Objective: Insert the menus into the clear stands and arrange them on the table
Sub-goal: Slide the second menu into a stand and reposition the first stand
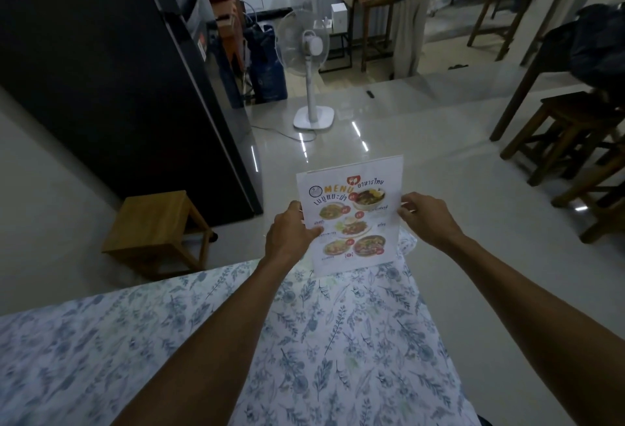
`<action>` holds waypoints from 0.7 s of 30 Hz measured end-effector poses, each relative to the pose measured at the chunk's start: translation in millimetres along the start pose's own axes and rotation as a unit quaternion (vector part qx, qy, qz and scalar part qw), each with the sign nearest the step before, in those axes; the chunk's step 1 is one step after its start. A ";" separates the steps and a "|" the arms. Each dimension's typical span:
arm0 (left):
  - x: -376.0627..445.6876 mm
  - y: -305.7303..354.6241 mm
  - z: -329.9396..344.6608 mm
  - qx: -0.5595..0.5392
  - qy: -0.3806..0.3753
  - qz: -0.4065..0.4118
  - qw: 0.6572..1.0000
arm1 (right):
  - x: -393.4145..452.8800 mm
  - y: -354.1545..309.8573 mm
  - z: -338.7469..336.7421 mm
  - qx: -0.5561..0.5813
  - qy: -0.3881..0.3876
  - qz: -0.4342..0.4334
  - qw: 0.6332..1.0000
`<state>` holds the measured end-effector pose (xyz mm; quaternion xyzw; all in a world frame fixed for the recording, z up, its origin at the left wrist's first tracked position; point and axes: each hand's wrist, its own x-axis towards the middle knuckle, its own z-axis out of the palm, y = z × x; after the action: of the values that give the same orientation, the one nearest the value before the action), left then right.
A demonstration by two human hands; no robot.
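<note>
A clear stand with a printed food menu (355, 212) inside it stands upright at the far corner of the table, which wears a white cloth with a blue floral print (236, 341). My left hand (291, 233) grips the stand's left edge, thumb over the front of the menu. My right hand (426, 216) holds the right edge with its fingertips. The stand's base is at the cloth's far edge; whether it rests on the cloth or hovers just above it is not clear.
A low wooden stool (159, 229) sits on the floor left of the table corner. Behind it is a tall black cabinet (118, 87). A white pedestal fan (307, 67) stands further back. Dark wooden stools (571, 134) are at the right. A person stands in the background.
</note>
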<state>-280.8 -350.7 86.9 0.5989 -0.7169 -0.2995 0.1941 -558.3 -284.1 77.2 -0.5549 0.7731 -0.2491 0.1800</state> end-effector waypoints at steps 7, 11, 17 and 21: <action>-5.2 -2.3 -9.7 -0.009 -0.002 0.006 1.000 | -7.7 -10.4 -2.2 -0.008 -0.006 0.018 1.000; -12.3 -5.7 -16.2 0.015 0.007 0.011 1.000 | -17.1 -17.3 -6.2 -0.002 0.005 0.054 0.998; -42.9 -12.8 -29.3 0.053 0.007 0.024 0.998 | -51.4 -37.0 -12.1 -0.029 0.008 0.045 0.999; -84.6 -25.0 -44.2 0.068 0.002 0.042 0.997 | -92.3 -59.2 -8.4 -0.021 0.007 0.042 0.999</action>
<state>-216.5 -279.5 110.1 0.5812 -0.7595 -0.2402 0.1667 -488.0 -210.5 118.8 -0.5240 0.8021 -0.2286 0.1728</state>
